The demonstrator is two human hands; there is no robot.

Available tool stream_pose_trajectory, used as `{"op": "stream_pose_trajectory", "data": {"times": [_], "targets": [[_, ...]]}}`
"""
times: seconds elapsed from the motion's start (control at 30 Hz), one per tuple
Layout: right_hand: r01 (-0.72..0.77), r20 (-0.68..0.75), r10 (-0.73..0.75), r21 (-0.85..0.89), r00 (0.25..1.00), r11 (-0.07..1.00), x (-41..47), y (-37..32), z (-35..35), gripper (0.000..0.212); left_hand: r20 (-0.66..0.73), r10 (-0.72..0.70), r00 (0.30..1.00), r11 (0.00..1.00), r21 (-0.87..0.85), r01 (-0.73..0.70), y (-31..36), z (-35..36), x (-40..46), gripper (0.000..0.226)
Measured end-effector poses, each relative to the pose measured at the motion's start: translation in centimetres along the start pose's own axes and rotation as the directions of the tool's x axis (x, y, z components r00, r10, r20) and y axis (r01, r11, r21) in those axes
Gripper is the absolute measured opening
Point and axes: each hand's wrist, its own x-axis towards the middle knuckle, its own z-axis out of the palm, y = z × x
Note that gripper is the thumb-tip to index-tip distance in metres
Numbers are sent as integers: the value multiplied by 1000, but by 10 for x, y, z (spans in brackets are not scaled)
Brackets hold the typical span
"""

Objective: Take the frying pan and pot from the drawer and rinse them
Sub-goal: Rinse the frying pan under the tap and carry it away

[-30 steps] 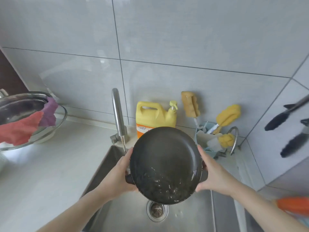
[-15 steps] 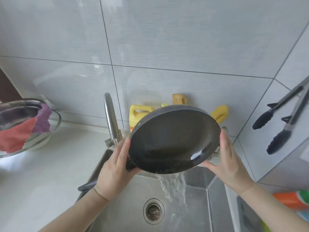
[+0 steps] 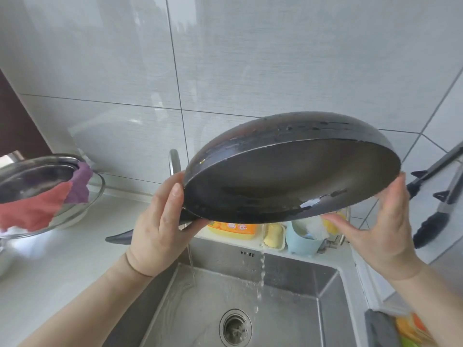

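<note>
The black frying pan [image 3: 288, 176] is held up high over the steel sink [image 3: 283, 276], tipped steeply so its inside faces down and toward me. Water runs off its lower rim in a thin stream into the sink basin near the drain [image 3: 235, 328]. My left hand [image 3: 160, 221] grips the pan's left rim where the dark handle [image 3: 120, 238] joins, thumb under the pan. My right hand [image 3: 383, 229] presses flat against the right rim with spread fingers. The tap [image 3: 175, 161] is mostly hidden behind the pan, and a thin stream falls from it. No pot is in view.
A steel bowl with a glass lid and red and purple cloths [image 3: 42, 196] stands on the left counter. Behind the sink are a yellow detergent bottle [image 3: 233, 227], soap [image 3: 273, 235] and a blue sponge cup [image 3: 303, 240]. Black tongs [image 3: 436, 209] hang on the right wall.
The pan went from level and low in the sink to raised and tipped over; the water inside has poured out into the sink. Both hands rose with it.
</note>
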Motion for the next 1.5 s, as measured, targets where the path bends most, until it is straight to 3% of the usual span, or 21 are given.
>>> {"op": "stream_pose_trajectory", "data": {"times": [0.1,0.2,0.37,0.53,0.73,0.87,1.07,1.23,1.5], "targets": [[-34,14,34,58,999,998,6,-6,-2,94,-1,-17,1000,1000,10,17,2,-4,6,103],[-130,53,130,2,990,992,0,-4,-1,107,32,-23,999,1000,-4,23,4,-2,1,103],[-272,279,263,-3,924,962,-38,4,3,121,262,-142,955,981,-89,171,14,14,-29,110],[-421,493,415,-106,765,901,-100,19,6,134,612,-312,727,838,-183,514,24,41,-74,114],[-642,663,608,-245,436,727,-161,36,10,143,873,-231,429,692,-162,703,33,82,-125,132],[-731,699,668,-314,254,606,-199,38,15,141,935,-152,319,679,-136,722,39,105,-158,130],[-809,731,680,-369,51,457,-265,35,37,145,989,-97,111,688,-14,725,43,125,-206,131],[-839,761,644,-397,-75,371,-310,35,66,144,996,-83,-31,651,78,755,38,141,-255,132],[-814,777,602,-463,-183,350,-369,52,114,142,963,-97,-251,601,258,756,32,168,-337,134]]}}
